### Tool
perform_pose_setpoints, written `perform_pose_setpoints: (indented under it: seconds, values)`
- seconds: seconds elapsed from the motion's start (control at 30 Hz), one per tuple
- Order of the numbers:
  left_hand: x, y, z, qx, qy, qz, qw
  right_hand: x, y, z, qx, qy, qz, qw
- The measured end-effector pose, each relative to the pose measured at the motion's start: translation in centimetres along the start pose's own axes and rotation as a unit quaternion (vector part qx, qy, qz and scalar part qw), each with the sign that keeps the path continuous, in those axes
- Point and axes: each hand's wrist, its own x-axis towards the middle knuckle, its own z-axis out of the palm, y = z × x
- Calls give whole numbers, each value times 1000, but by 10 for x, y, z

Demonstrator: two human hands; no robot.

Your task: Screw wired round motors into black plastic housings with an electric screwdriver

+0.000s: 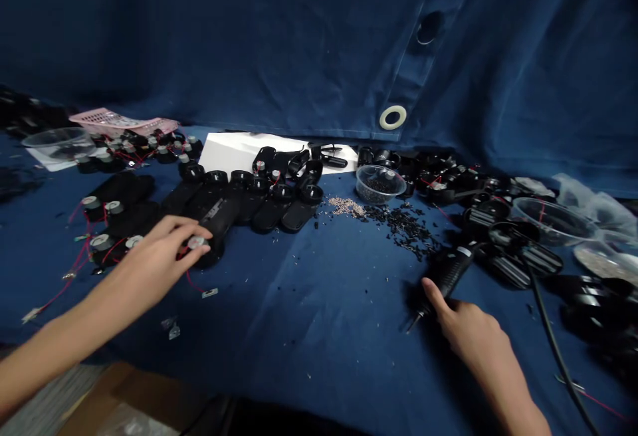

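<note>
Head view: left hand lies over a small motor, grip unclear, on a black plastic shell, likely light; thin red wire looks fragile; right hand closes around a corded screwdriver.

The bare left hand reaches in from the lower left, its back turned up and the fingers curved downward. The right hand is lower at the right side, with the thumb stretched forward and the right forearm rising from the bottom edge.
</note>
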Motion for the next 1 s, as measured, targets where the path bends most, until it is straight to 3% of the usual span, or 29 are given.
perform_pose_setpoints:
  seconds: [0.07, 0.13, 0.23, 0.37, 0.47, 0.57, 0.67, 0.7, 0.77, 0.9, 1.0]
  values:
    - [-7, 0, 20, 20, 6, 13, 1000, -2, 0, 0, -57, -19, -23, 998]
    - [-11, -1, 28, 53, 8, 48, 997, -3, -1, 0, -90, -24, -34, 995]
    - [-13, -2, 27, 130, 2, 89, 988, -3, -2, -1, -98, -29, -36, 994]
    - [3, 2, 13, 191, 19, 81, 978, -1, -1, -2, -69, -42, -20, 997]
    - [48, 11, -2, 178, 40, 79, 980, 0, 1, 0, -53, -39, -19, 998]
    - [122, 15, -6, 144, 55, 88, 984, 1, 3, 4, -44, -29, -12, 999]
    - [204, 11, 14, 98, 7, 70, 993, 1, 4, 4, -22, -28, -1, 999]
    - [228, 8, 25, 64, -45, 39, 996, 0, 4, 3, -19, -30, 2, 999]
    - [266, 3, 49, 52, -86, 23, 995, 0, 3, 1, -18, -37, 9, 999]
    - [299, -5, 85, 52, -132, 26, 989, 0, 1, -2, -14, -46, 9, 999]
    - [299, -7, 89, 60, -117, 21, 991, 0, 1, -1, -15, -46, 10, 999]
